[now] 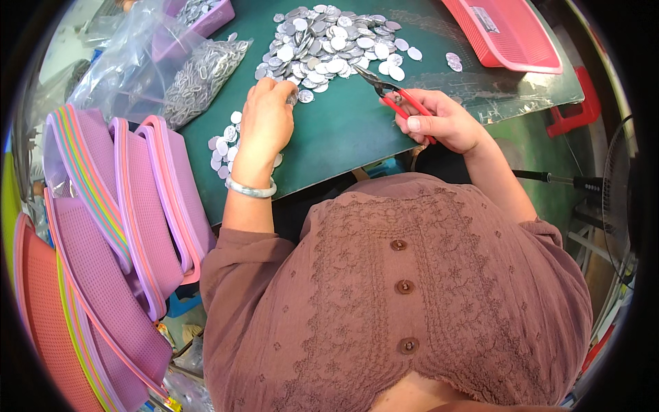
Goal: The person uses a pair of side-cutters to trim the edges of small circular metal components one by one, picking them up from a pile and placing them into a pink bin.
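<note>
Left hand (266,120) is pinching one flat silver metal disc (293,98); right hand (446,123) is gripping red-handled pliers (395,96), best closed squarely on the disc's edge.

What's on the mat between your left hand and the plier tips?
Head view: loose silver discs at the pile's near edge lie between the left hand and the pliers, on the green mat.
</note>
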A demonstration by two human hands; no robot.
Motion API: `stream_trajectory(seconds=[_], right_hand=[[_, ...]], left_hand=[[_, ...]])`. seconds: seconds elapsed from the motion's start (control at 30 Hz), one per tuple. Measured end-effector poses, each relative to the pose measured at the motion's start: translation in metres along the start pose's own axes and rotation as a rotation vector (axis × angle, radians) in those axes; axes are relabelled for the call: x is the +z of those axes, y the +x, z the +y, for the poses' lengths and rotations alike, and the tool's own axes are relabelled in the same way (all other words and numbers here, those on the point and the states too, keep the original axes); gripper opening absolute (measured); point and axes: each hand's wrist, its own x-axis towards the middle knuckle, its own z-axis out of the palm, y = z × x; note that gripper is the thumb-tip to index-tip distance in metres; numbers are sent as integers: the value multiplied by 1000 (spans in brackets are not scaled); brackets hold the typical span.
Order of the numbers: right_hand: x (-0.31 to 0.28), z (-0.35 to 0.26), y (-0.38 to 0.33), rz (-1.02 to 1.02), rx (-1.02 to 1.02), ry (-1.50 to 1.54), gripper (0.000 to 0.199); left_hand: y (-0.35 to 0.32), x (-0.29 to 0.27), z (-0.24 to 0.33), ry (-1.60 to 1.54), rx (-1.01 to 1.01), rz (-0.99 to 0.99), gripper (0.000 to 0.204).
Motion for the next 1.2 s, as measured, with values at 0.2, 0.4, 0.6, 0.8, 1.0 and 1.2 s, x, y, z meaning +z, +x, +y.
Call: stream_trajectory(seconds=[0.2,0.4,0.6,0.8,1.0,1.2], right_hand=[[-1,2,-1,13,-16,25,51],[0,-1,1,-20,-18,14,51],[0,0,-1,6,-32,13,49],[0,1,-1,-6,-33,14,48],[0,0,-1,-4,-25,13,49],[-1,3,0,3,-43,11,53]], left_hand=[[-1,-6,5,-591,-417,-124,15],[-16,-9,30,-1648,-669,-136,20],[-21,2,47,-1906,-772,-69,19],[-22,-3,59,-1890,-711,-110,30],[-22,-6,64,-1914,-734,-78,35],[-22,-7,63,-1924,-722,-75,36]])
